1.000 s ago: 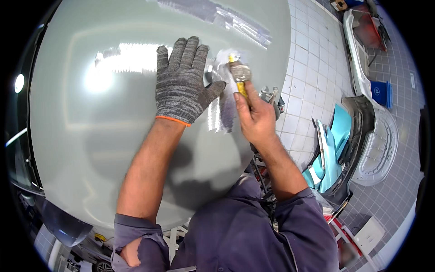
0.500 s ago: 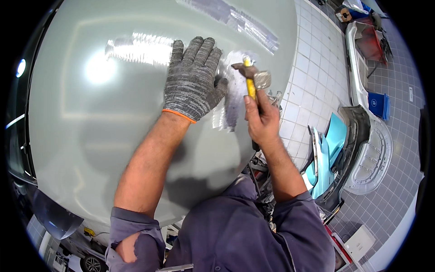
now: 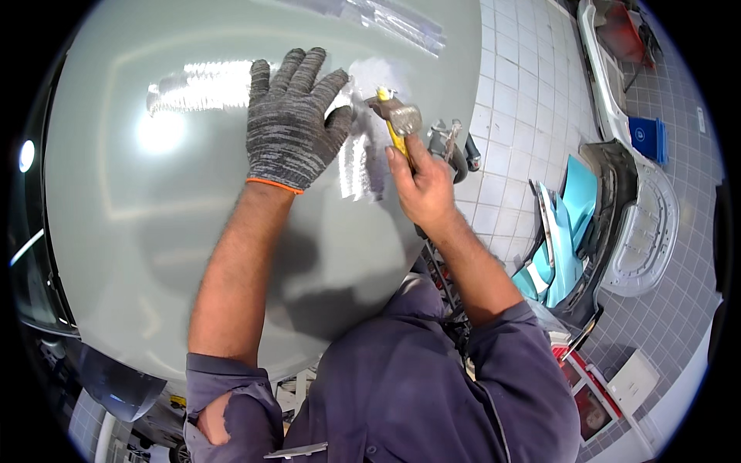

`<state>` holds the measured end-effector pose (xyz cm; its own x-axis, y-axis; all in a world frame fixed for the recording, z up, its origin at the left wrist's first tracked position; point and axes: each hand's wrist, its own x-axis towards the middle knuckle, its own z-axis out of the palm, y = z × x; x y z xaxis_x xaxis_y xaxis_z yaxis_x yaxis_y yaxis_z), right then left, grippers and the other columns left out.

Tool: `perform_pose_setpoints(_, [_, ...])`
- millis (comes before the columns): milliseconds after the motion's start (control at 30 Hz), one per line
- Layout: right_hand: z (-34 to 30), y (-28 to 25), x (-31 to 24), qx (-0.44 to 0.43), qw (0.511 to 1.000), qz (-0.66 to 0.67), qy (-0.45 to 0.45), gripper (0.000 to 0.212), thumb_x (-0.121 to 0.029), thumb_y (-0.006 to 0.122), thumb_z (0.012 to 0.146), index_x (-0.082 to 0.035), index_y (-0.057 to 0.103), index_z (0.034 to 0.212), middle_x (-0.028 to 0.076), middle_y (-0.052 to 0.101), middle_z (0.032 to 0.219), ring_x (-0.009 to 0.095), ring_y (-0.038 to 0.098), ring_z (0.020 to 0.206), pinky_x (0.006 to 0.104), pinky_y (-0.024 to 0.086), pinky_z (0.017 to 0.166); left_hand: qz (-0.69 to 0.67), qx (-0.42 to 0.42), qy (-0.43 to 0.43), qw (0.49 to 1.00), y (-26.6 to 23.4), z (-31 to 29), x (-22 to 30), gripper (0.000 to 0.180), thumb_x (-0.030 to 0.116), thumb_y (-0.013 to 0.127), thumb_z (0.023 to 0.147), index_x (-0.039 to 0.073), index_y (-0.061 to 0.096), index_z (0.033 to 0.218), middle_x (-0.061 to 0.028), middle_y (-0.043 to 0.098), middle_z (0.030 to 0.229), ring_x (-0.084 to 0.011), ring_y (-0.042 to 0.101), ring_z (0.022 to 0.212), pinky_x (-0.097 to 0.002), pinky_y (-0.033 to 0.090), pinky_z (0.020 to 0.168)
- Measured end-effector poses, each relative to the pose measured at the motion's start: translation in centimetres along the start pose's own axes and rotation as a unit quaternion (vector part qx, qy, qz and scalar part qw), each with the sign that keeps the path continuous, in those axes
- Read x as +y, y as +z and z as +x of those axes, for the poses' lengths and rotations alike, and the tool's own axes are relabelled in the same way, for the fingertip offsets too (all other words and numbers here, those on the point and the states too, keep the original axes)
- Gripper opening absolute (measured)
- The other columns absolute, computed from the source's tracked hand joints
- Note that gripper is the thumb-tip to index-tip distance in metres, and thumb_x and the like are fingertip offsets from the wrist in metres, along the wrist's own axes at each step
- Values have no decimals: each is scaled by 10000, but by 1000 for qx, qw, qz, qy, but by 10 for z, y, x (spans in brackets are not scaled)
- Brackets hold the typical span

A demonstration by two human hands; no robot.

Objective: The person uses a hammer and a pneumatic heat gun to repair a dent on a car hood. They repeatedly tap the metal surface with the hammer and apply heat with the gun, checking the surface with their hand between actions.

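Observation:
My left hand (image 3: 289,131), in a grey knit glove with an orange cuff, lies on a pale grey-green car panel (image 3: 170,255). Its fingers are spread. To its right, my bare right hand (image 3: 426,189) is wrapped round the yellow handle of a hammer (image 3: 403,119). The rusty metal head is above my grip, over the panel's right part; whether it touches the surface I cannot tell. Under and beside the hammer runs a bare, shiny sanded patch (image 3: 359,166). Another sanded strip (image 3: 204,83) extends left from the gloved fingertips, and a third (image 3: 397,27) lies farther off.
Past the panel's right edge is a white tiled floor (image 3: 498,131). A metal clamp-like fitting (image 3: 446,143) stands beside that edge. Farther right are turquoise body pieces (image 3: 567,239), a dark bumper (image 3: 617,181), a silver panel (image 3: 648,231) and a blue bin (image 3: 647,139).
The view has shifted, so panel and hands appear farther left and slightly higher. My gloved fingers are spread wider. The hammer tilts more to the left, and the metal fitting beside the panel shows more.

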<state>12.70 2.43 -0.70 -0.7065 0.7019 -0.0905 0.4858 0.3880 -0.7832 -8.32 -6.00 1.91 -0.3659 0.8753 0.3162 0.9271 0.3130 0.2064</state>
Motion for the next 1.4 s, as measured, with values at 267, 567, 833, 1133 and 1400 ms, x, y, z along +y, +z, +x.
perform_pose_setpoints(267, [-3, -12, -8, -11, 996, 65, 59, 526, -325, 625, 992, -81, 539, 1449, 185, 668, 757, 312, 694, 666, 391, 524, 640, 24, 0, 22, 999, 4, -1, -1, 364, 207, 731, 846, 170, 693, 1206, -73, 605, 1365, -273, 530, 1288, -496, 330, 1107])
perform_pose_setpoints(567, [-13, -5, 2, 40, 997, 63, -37, 491, -311, 629, 982, -120, 570, 1431, 203, 679, 750, 374, 699, 699, 424, 545, 652, 40, 6, 46, 998, 2, 3, 3, 297, 157, 715, 853, 176, 697, 1148, -64, 621, 1302, -268, 554, 1225, -477, 381, 1011])
perform_pose_setpoints(833, [-10, -8, 2, -9, 999, 42, -11, 541, -388, 577, 996, -146, 525, 1477, 176, 660, 697, 348, 665, 626, 451, 534, 650, 56, -40, 10, 998, 13, -1, 1, 343, 233, 617, 937, 189, 674, 1272, -83, 589, 1439, -283, 507, 1374, -567, 267, 1200])
perform_pose_setpoints(1133, [18, -15, -26, -33, 999, 27, -16, 546, -367, 541, 999, -124, 498, 1487, 212, 668, 725, 416, 672, 732, 511, 520, 697, 151, -20, -77, 985, 7, 1, 16, 518, 263, 534, 972, 115, 495, 1468, -127, 455, 1554, -304, 378, 1469, -526, 217, 1233])
perform_pose_setpoints(1400, [2, -29, -1, -40, 997, 27, -61, 530, -338, 552, 995, -128, 505, 1479, 165, 671, 677, 383, 674, 668, 511, 525, 661, 229, -36, -167, 958, 16, -17, 36, 572, 340, 493, 1006, 80, 433, 1511, -157, 390, 1583, -330, 345, 1472, -516, 209, 1223])
